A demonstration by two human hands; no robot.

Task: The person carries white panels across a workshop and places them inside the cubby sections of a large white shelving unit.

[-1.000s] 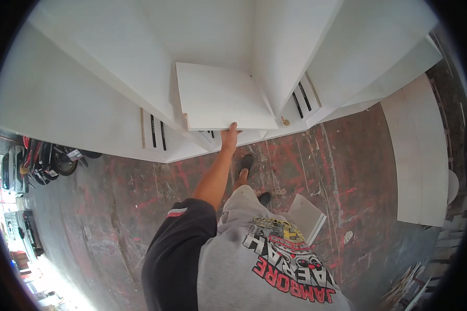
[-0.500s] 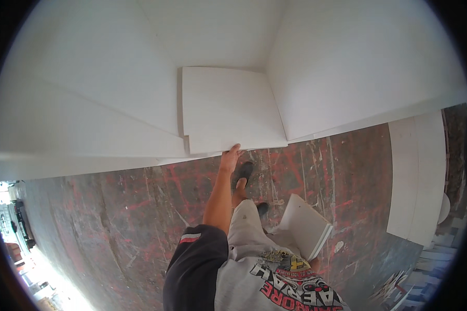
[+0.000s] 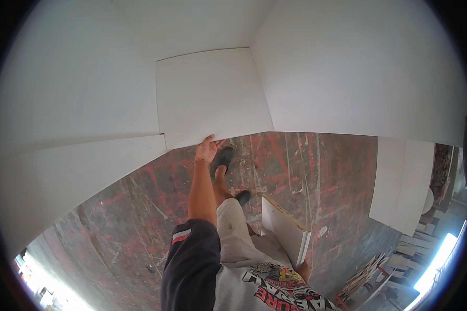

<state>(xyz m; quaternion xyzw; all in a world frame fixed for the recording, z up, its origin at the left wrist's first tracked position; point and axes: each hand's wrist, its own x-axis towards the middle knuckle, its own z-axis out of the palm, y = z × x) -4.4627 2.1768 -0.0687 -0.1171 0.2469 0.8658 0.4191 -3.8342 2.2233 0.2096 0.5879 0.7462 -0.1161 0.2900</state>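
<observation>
A white shelf board [image 3: 213, 96] lies inside a white cabinet [image 3: 327, 67], its left and right edges close against the side panels. At its front edge is my left hand [image 3: 207, 149], thumb on top and fingers curled at the rim. Down by my right leg, a small stack of white boards [image 3: 284, 228] hangs tilted. My right hand [image 3: 304, 271] holds these at their lower end, though most of its fingers are hidden behind them.
Paint-streaked concrete floor [image 3: 342, 181] spreads below the cabinet. A long white panel [image 3: 399, 181] lies to the right. Beyond it are piled offcuts and thin wood strips [image 3: 366, 277]. A white front panel [image 3: 83, 171] of the cabinet stretches away on the left.
The shelf board has turned and settled against the left side panel, where a gap showed before. My left hand stays at its front edge. The carried boards now stand steeper.
</observation>
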